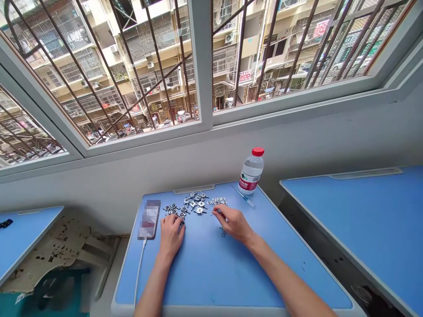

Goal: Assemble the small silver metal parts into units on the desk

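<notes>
My left hand (171,231) rests at the near edge of a cluster of small dark-centred metal parts (174,207). Its fingers curl down, with thumb and forefinger closed at one metal part (182,221), which they partly cover. To the right, my right hand (233,220) is raised a little over the table, thumb and fingertips pinched on a thin small piece whose kind is too small to tell. Silvery metal parts with thin arms (199,210) lie between the hands. Beyond my right fingertips are small shiny rings (218,200). A few tiny metal pieces (222,231) lie below that hand.
A phone (152,220) with a white charging cable (139,268) lies at the left of the blue table (205,273). A red-capped water bottle (251,171) and a thin pen-like tool (244,198) are at the back right. Other blue tables (363,220) stand beside it, beneath a barred window.
</notes>
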